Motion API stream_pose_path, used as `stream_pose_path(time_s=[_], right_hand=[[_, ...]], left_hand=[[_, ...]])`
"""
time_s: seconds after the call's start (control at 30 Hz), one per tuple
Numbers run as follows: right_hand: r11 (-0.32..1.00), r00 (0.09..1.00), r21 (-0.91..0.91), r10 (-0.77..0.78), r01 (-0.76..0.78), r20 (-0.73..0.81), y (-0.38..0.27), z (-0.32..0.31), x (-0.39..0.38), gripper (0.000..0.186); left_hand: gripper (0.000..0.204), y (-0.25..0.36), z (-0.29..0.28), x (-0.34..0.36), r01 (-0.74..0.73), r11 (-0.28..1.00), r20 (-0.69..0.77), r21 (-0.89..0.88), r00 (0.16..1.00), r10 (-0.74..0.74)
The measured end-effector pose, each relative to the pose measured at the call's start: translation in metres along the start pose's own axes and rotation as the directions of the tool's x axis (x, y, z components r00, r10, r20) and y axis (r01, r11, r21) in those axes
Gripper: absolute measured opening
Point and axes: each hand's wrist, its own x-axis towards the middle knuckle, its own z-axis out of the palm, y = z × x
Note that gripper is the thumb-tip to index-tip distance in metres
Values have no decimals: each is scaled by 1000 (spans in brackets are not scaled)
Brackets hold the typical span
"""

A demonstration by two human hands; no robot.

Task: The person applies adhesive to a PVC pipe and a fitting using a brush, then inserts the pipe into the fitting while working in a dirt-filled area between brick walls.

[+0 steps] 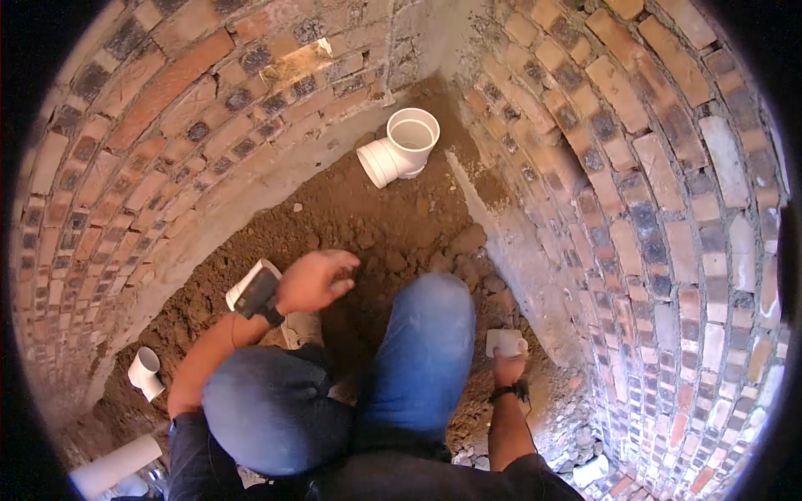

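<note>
My left hand [317, 281] hovers over the loose brown soil in front of my knees, fingers spread and nothing in them. A dark device is strapped at that wrist; behind it shows part of a white plastic pipe piece [236, 294]. Off to the right, my right hand [510, 367] grips a small white plastic piece [504, 340] just above the soil near the right wall; its exact kind is unclear. Beyond both hands, a large white pipe tee [385, 161] stands in the far corner, one round opening facing up and another toward the left.
Brick walls [643, 200] close in on both sides and meet at the far corner. A small white pipe elbow [147, 376] lies at the left. A white pipe [121, 464] is at the lower left, and another white piece [591, 471] sits among rubble at the lower right.
</note>
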Motion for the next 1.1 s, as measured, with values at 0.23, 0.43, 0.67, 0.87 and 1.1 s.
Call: stream_pose_path(time_s=[0.23,0.43,0.67,0.87,1.1], right_hand=[[892,877,-50,-430,449,213,-187,-55,31,51],[748,603,338,-662,572,445,-413,-22,15,59],[455,111,488,-806,745,582,-541,68,-48,59],[393,-19,607,-829,691,559,-571,108,-74,75],[440,139,556,-855,705,500,-574,111,-91,43]], left_hand=[[66,27,16,29,-289,954,-93,85,951,296],[88,33,-14,50,-309,948,-250,71,915,317],[101,-1,-40,37,-397,810,-400,-432,889,223],[80,-33,-59,-12,-179,956,-500,-232,865,41],[74,-70,-61,-11,-261,955,-624,-141,772,119]])
